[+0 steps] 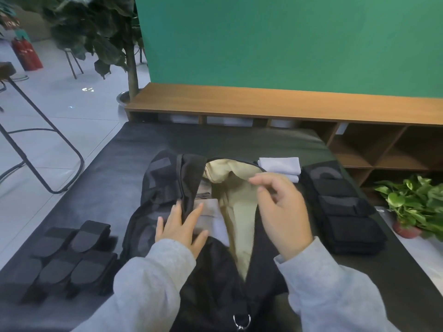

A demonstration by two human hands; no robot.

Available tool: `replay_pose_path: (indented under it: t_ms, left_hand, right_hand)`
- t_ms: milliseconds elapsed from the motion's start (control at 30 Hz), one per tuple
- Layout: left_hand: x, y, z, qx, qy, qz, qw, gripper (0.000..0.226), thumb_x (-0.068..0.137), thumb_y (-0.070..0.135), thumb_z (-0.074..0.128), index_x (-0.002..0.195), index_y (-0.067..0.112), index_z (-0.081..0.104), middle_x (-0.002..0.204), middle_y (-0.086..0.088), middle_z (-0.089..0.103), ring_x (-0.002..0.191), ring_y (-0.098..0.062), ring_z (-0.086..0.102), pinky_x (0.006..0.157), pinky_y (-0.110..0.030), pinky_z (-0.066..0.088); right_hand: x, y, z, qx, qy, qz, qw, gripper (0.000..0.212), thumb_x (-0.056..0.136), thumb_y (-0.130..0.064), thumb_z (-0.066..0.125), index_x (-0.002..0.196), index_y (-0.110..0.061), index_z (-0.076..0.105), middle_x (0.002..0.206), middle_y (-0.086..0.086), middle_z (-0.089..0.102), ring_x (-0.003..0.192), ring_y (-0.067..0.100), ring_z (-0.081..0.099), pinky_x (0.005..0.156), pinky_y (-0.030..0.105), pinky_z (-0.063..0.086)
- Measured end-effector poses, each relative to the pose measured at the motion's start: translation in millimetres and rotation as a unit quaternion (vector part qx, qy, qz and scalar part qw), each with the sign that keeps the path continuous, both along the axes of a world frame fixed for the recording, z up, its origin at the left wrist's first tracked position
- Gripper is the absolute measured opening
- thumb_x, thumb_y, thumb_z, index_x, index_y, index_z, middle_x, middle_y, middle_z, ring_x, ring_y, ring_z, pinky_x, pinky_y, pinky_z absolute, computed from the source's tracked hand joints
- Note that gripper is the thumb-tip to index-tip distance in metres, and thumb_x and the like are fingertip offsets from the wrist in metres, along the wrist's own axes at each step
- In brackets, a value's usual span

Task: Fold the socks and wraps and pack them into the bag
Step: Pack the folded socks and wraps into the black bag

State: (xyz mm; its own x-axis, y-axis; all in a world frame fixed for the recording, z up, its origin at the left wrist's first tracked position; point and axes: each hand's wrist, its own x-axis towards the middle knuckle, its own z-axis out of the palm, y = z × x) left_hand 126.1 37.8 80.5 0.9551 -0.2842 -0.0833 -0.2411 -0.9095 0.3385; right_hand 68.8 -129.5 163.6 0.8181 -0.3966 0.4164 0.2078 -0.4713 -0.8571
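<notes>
Studio-type indoor space: green backdrop wall [287, 39], wooden cubby shelf [275, 104], tiled floor [72, 130], fire extinguishers [26, 55].

I am finding nothing readable here: the large pale letters on the black bag [163, 178] are showing only in fragments, too folded to make out.

Only 1 camera was used, worn on the person's head. It looked forward and down, close over the desk [359, 271], toward the green wall [287, 44].
</notes>
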Motion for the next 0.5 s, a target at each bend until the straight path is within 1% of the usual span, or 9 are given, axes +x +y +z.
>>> replay_pose_path:
  t_ms: [67,133,200,233,267,333,400,467,500]
  left_hand:
    - [4.4,-0.7,-7.3,0.015,0.014,-0.014,1.000,0.057,0.097,0.046,0.033,0.144,0.046,0.002,0.156,-0.001,-0.010,0.144,-0.015,-0.005,0.114,-0.036,-0.007]
    - [10.0,1.3,-13.6,0.021,0.032,-0.029,0.999,0.056,0.097,0.044,0.032,0.145,0.043,0.003,0.157,-0.001,-0.010,0.144,-0.014,-0.009,0.114,-0.032,-0.005]
    - [14.5,3.8,-18.4,0.023,0.041,-0.038,0.998,0.054,0.099,0.038,0.030,0.146,0.039,0.004,0.157,0.000,-0.009,0.143,-0.014,-0.011,0.114,-0.029,-0.004]
    - [15.5,4.8,-20.0,0.030,0.039,-0.041,0.998,0.054,0.100,0.035,0.028,0.147,0.037,0.003,0.156,0.000,-0.010,0.143,-0.015,-0.011,0.114,-0.029,-0.004]
    - [15.9,5.6,-21.1,0.043,0.035,-0.044,0.998,0.054,0.100,0.032,0.027,0.147,0.035,0.001,0.156,0.000,-0.010,0.144,-0.015,-0.011,0.114,-0.030,-0.004]
    - [15.6,6.1,-22.5,0.076,0.030,-0.050,0.995,0.054,0.100,0.031,0.024,0.147,0.034,-0.003,0.156,0.000,-0.012,0.144,-0.017,-0.011,0.114,-0.031,-0.004]
    - [15.5,4.7,-21.6,0.101,0.039,-0.054,0.993,0.054,0.101,0.032,0.022,0.147,0.034,-0.005,0.155,0.000,-0.014,0.143,-0.018,-0.012,0.114,-0.032,-0.004]
    - [16.8,3.8,-20.6,0.112,0.051,-0.056,0.991,0.055,0.101,0.032,0.022,0.147,0.034,-0.008,0.155,-0.001,-0.016,0.143,-0.018,-0.014,0.114,-0.032,-0.004]
    - [17.7,3.9,-20.6,0.117,0.056,-0.058,0.990,0.055,0.101,0.032,0.022,0.146,0.034,-0.009,0.155,-0.001,-0.016,0.143,-0.018,-0.015,0.114,-0.033,-0.004]
  right_hand:
    - [1.6,-12.2,0.0,0.014,-0.015,-0.039,0.999,0.040,0.086,0.005,0.050,0.080,-0.034,0.060,0.093,-0.012,0.060,0.091,0.006,0.055,0.073,0.006,0.038]
    - [7.5,-28.2,-9.2,0.047,0.015,-0.082,0.995,0.037,0.087,0.002,0.049,0.085,-0.035,0.057,0.097,-0.005,0.058,0.088,0.011,0.054,0.078,0.013,0.042]
    - [16.5,-47.4,-24.2,0.077,0.082,-0.118,0.987,0.032,0.087,-0.002,0.048,0.102,-0.030,0.053,0.113,-0.001,0.054,0.094,0.015,0.053,0.085,0.024,0.043]
    - [21.7,-57.3,-32.7,0.080,0.123,-0.126,0.981,0.035,0.088,-0.003,0.047,0.114,-0.027,0.049,0.121,-0.001,0.049,0.099,0.016,0.053,0.086,0.027,0.041]
    - [27.0,-66.2,-39.9,0.072,0.171,-0.125,0.975,0.041,0.089,-0.005,0.047,0.125,-0.023,0.045,0.128,-0.001,0.045,0.103,0.018,0.052,0.085,0.027,0.039]
    - [37.7,-80.3,-52.6,0.029,0.283,-0.099,0.954,0.051,0.091,-0.011,0.049,0.139,-0.020,0.035,0.135,0.001,0.040,0.110,0.021,0.051,0.084,0.025,0.035]
    - [50.2,-88.5,-57.2,-0.025,0.378,-0.059,0.923,0.055,0.093,-0.018,0.047,0.145,-0.021,0.029,0.139,0.008,0.041,0.115,0.027,0.049,0.088,0.029,0.037]
    - [62.0,-88.6,-52.3,-0.045,0.426,-0.046,0.902,0.052,0.096,-0.022,0.042,0.146,-0.019,0.027,0.139,0.014,0.041,0.116,0.031,0.048,0.093,0.033,0.038]
    - [68.0,-88.8,-49.1,-0.038,0.435,-0.046,0.898,0.051,0.098,-0.023,0.038,0.147,-0.016,0.026,0.142,0.017,0.039,0.121,0.033,0.045,0.096,0.034,0.035]
